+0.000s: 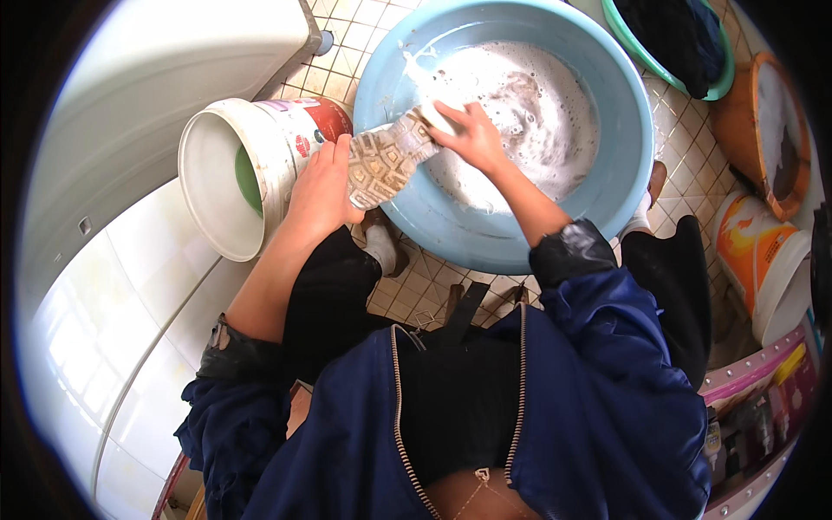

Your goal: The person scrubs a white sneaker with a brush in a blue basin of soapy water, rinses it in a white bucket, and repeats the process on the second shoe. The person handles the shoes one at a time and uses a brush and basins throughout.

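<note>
A shoe (pixel 385 159) with a patterned, tan and grey sole turned up is held over the left rim of a large blue plastic basin (pixel 455 240). My left hand (pixel 322 188) grips one end of the shoe, its fingers along the edge. At the other end, my right hand (pixel 473 136) holds a whitish, blurred object (pixel 441 118) against the sole; it may be a brush, but the blur hides its exact kind. Foamy, cloudy water (pixel 520 123) fills the bottom of the basin beneath my right hand.
Left of the basin lies a white plastic bucket (pixel 221 182) on its side, by a large white appliance (pixel 195 58). To the right are a green basin (pixel 676 75) with dark cloth, an orange-brown tub (pixel 741 130), an orange and white bucket (pixel 754 253) and a pink rack (pixel 754 374) with bottles.
</note>
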A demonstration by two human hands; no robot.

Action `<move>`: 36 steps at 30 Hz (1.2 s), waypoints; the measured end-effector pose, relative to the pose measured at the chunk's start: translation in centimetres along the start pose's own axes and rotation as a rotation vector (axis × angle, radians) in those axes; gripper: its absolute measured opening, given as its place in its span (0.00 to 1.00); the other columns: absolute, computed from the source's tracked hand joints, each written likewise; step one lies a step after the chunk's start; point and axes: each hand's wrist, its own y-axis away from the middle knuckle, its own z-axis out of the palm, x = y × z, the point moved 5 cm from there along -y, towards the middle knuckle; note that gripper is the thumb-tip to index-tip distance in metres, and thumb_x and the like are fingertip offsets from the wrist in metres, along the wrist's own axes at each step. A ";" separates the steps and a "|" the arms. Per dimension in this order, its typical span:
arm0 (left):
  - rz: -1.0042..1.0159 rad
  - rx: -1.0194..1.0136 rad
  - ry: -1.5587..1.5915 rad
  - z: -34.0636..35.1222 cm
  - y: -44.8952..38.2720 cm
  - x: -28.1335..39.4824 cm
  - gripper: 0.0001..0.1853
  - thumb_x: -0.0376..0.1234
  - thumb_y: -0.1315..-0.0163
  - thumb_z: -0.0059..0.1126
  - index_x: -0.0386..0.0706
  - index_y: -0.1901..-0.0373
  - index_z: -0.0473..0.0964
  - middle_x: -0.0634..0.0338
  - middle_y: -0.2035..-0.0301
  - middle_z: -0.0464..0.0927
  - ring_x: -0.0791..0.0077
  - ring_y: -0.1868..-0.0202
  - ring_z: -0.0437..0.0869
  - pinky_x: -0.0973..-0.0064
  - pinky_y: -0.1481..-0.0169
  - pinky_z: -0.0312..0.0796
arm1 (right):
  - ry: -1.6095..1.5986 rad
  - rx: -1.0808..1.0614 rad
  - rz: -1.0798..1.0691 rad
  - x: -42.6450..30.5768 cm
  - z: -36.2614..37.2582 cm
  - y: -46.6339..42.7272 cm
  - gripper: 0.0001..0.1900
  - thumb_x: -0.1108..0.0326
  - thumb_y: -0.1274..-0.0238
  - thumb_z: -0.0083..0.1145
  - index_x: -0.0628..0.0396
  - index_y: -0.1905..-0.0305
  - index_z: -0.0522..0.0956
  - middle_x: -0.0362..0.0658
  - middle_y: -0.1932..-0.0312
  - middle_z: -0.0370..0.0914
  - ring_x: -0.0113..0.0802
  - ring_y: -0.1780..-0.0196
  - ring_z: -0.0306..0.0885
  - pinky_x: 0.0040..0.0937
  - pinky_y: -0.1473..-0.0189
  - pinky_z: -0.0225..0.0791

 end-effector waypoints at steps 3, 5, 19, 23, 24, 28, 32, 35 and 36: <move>0.015 -0.020 -0.010 0.4 0.0 0.1 0.54 0.29 0.72 0.75 0.33 0.37 0.56 0.47 0.53 0.69 0.51 0.48 0.73 0.64 0.44 0.70 | 0.046 0.017 -0.014 0.3 0.4 0.4 0.29 0.43 0.53 0.65 0.35 0.43 0.79 0.50 0.58 0.70 0.42 0.56 0.74 0.35 0.51 0.70; -0.007 -0.051 0.013 0.6 0.1 0.1 0.54 0.28 0.71 0.73 0.30 0.35 0.55 0.44 0.52 0.69 0.48 0.49 0.73 0.63 0.45 0.69 | -0.013 0.017 -0.030 -0.3 1.5 0.0 0.28 0.42 0.53 0.64 0.34 0.44 0.79 0.51 0.54 0.71 0.45 0.54 0.75 0.35 0.50 0.70; -0.009 -0.080 0.003 0.4 0.0 0.9 0.54 0.27 0.71 0.72 0.29 0.35 0.55 0.44 0.52 0.69 0.48 0.48 0.72 0.63 0.43 0.69 | -0.085 0.128 -0.231 -0.8 2.3 -0.2 0.25 0.44 0.52 0.64 0.35 0.47 0.81 0.46 0.66 0.70 0.42 0.61 0.71 0.36 0.58 0.68; 0.012 -0.068 0.031 0.4 -0.1 0.6 0.52 0.27 0.69 0.71 0.29 0.36 0.55 0.43 0.53 0.69 0.48 0.48 0.72 0.63 0.43 0.68 | 0.204 -0.032 0.002 7.1 1.9 1.3 0.26 0.44 0.52 0.65 0.36 0.46 0.81 0.48 0.67 0.70 0.43 0.62 0.70 0.36 0.58 0.68; 0.003 -0.066 0.036 0.4 -0.1 0.5 0.54 0.28 0.71 0.73 0.31 0.36 0.55 0.45 0.52 0.69 0.49 0.47 0.72 0.63 0.42 0.68 | 0.356 -0.065 -0.075 9.3 1.2 1.9 0.25 0.45 0.53 0.66 0.35 0.46 0.81 0.48 0.67 0.70 0.42 0.62 0.71 0.37 0.57 0.68; -0.040 -0.080 0.010 0.7 0.2 0.4 0.57 0.29 0.74 0.78 0.35 0.36 0.54 0.49 0.50 0.68 0.53 0.46 0.71 0.62 0.42 0.67 | 0.520 0.264 0.068 16.5 -2.7 3.8 0.22 0.52 0.53 0.68 0.36 0.48 0.81 0.49 0.62 0.72 0.45 0.62 0.73 0.42 0.59 0.69; 0.007 -0.071 -0.038 0.5 0.2 0.8 0.57 0.29 0.75 0.78 0.35 0.36 0.55 0.50 0.51 0.68 0.54 0.46 0.72 0.62 0.42 0.67 | 0.474 0.241 0.486 15.0 0.0 3.3 0.24 0.49 0.58 0.70 0.44 0.53 0.82 0.51 0.61 0.72 0.47 0.60 0.73 0.44 0.59 0.69; 0.019 -0.071 -0.007 0.4 0.2 1.0 0.55 0.27 0.73 0.74 0.31 0.35 0.55 0.45 0.53 0.68 0.49 0.48 0.71 0.64 0.43 0.68 | -0.274 0.247 0.351 8.6 3.0 2.5 0.29 0.48 0.55 0.69 0.60 0.51 0.81 0.50 0.56 0.75 0.40 0.55 0.76 0.35 0.51 0.71; 0.023 -0.069 -0.011 0.4 0.3 1.0 0.55 0.27 0.74 0.74 0.31 0.36 0.56 0.46 0.53 0.68 0.49 0.47 0.71 0.64 0.43 0.68 | -0.635 0.210 0.346 6.7 3.9 2.6 0.30 0.50 0.52 0.70 0.55 0.46 0.79 0.52 0.53 0.73 0.37 0.55 0.76 0.33 0.49 0.70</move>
